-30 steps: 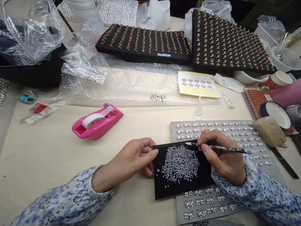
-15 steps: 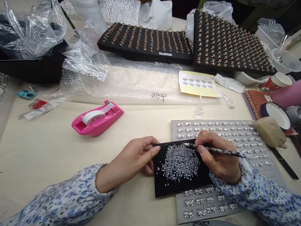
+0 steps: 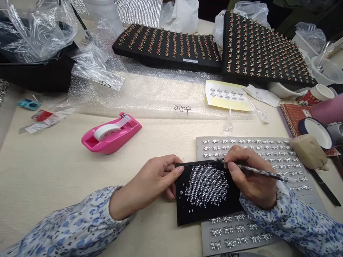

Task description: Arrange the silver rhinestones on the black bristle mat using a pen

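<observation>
A small black tray (image 3: 187,210) lies in front of me with a heap of tiny clear rhinestones (image 3: 206,185) on it. My left hand (image 3: 152,182) pinches the tray's left edge between thumb and fingers. My right hand (image 3: 250,176) grips a thin patterned pick-up stick (image 3: 264,174) like a pen, its tip at the tray's upper right corner. Under the tray lies a grey foam board (image 3: 270,153) lined with rows of small silver star-shaped pieces.
A pink tape dispenser (image 3: 111,133) sits to the left. Bubble wrap (image 3: 150,94) and a yellow label sheet (image 3: 226,95) lie beyond. Two black trays of red and gold pieces (image 3: 171,44) (image 3: 265,50) stand at the back. A tan putty lump (image 3: 308,151), cups and jars crowd the right edge.
My right hand has shifted slightly up and right, bringing the stick's tip from over the rhinestones to the tray's upper right corner. My left hand keeps its hold.
</observation>
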Demonstrator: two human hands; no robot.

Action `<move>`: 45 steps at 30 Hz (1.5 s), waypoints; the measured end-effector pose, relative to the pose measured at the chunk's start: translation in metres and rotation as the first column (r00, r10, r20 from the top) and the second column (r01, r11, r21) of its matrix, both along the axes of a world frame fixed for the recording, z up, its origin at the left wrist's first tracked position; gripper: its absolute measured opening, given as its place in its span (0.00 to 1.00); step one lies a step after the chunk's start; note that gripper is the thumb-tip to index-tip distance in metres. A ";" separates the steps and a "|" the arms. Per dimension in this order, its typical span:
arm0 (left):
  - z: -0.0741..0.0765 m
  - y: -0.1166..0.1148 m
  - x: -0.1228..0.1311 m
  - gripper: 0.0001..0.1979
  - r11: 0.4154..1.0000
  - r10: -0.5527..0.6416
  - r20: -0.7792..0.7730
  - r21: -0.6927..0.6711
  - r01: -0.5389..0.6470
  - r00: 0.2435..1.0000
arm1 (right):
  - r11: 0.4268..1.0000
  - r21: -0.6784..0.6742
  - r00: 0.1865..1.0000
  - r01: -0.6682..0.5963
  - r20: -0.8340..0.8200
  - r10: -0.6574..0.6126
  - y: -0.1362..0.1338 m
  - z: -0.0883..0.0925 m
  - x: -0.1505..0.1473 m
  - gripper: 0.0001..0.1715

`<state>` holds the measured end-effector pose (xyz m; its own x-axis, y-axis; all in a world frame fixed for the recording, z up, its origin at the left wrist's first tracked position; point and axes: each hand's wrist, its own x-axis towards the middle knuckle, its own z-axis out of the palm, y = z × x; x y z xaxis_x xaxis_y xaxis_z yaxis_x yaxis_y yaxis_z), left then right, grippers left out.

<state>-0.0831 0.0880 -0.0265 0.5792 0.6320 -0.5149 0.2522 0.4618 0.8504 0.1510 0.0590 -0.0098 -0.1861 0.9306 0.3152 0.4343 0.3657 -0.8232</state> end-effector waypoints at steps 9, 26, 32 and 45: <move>-0.001 -0.001 0.000 0.12 1.000 -0.012 -0.024 0.018 0.013 1.000 | 0.998 -0.002 0.974 0.055 0.220 -0.054 0.006 0.001 -0.004 0.08; 0.000 -0.002 0.000 0.12 1.000 -0.004 -0.003 0.010 0.004 1.000 | 0.998 0.055 0.966 0.022 0.257 -0.035 0.008 0.000 -0.005 0.07; 0.000 -0.001 0.001 0.12 1.000 -0.006 0.001 0.022 0.006 1.000 | 0.999 0.052 0.965 0.010 0.261 -0.024 0.009 0.000 -0.005 0.07; -0.003 -0.002 0.000 0.10 1.000 0.004 0.006 0.015 -0.004 1.000 | 0.998 0.018 0.998 -0.055 0.042 0.055 0.002 0.000 0.000 0.06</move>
